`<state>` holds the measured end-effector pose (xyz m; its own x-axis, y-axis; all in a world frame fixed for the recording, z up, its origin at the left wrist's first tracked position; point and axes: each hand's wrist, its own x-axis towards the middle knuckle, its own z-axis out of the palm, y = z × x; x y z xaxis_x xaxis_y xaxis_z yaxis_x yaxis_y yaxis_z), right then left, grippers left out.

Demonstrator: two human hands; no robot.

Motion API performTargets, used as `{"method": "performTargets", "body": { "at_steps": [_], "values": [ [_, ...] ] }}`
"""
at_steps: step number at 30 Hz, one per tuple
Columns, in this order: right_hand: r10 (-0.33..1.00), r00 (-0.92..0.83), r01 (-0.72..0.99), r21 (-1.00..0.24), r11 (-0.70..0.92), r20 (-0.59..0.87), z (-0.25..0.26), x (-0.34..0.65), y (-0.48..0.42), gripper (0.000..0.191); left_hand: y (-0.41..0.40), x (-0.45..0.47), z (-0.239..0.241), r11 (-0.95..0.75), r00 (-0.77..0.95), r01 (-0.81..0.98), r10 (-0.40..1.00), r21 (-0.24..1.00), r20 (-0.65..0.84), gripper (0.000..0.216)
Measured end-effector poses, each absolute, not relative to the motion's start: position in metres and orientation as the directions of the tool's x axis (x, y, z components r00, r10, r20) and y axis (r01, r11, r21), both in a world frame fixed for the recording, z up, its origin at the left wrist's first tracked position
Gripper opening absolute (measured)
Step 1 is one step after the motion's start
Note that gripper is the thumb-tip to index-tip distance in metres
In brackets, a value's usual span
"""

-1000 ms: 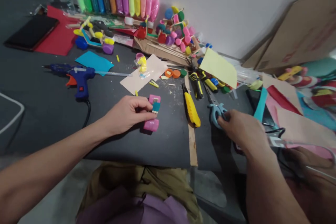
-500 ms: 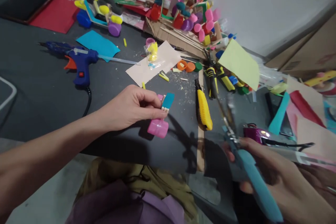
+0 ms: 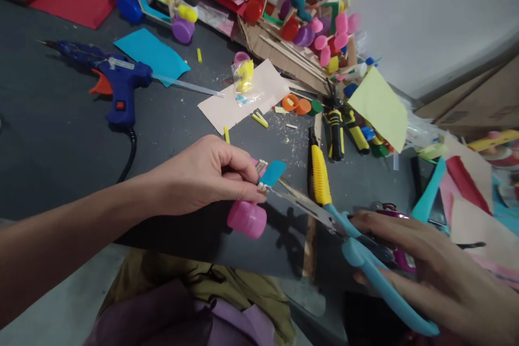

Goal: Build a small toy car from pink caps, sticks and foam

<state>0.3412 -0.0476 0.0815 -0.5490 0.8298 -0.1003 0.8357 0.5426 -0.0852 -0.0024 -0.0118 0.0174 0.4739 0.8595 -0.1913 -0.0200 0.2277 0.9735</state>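
Observation:
My left hand (image 3: 206, 175) pinches a small craft piece (image 3: 265, 175) just above the dark table: thin wooden sticks, a blue card tab and pink bottle caps (image 3: 246, 218) on it. My right hand (image 3: 438, 275) grips blue-handled scissors (image 3: 357, 251). Their blades are apart and the tips reach the sticks right at my left fingertips.
A blue glue gun (image 3: 117, 84) with a black cord lies at the left. A yellow utility knife (image 3: 320, 175) and yellow-black pliers (image 3: 335, 132) lie beyond the scissors. Bottle caps, sticks, card sheets and clay packs crowd the back by the wall. Cardboard leans at the right.
My right hand picked the scissors up from the table and brought the blades left to the craft piece. My left hand lifted the piece a little. The view tilted down.

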Motion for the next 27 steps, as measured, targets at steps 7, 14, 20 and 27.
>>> {"method": "performTargets", "body": {
  "at_steps": [7,14,20,27],
  "values": [
    [0.642,-0.740,0.672,-0.242,0.699,-0.202,0.093,0.307,-0.022,0.033,-0.010,-0.001,0.013,0.379,0.524,-0.104,0.807,0.919,-0.273,0.018],
    [0.658,-0.694,0.719,-0.339,0.607,-0.294,0.091,0.299,-0.022,0.041,-0.011,-0.002,0.014,0.428,0.548,-0.103,0.778,0.898,-0.308,0.017],
    [0.620,-0.754,0.656,-0.268,0.705,-0.216,0.095,0.295,-0.018,0.040,-0.012,-0.004,0.014,0.388,0.544,-0.066,0.786,0.919,-0.293,0.018],
    [0.648,-0.694,0.719,-0.339,0.606,-0.314,0.092,0.300,-0.018,0.052,-0.012,-0.003,0.012,0.294,0.521,0.001,0.815,0.956,-0.252,0.021]
  ]
}}
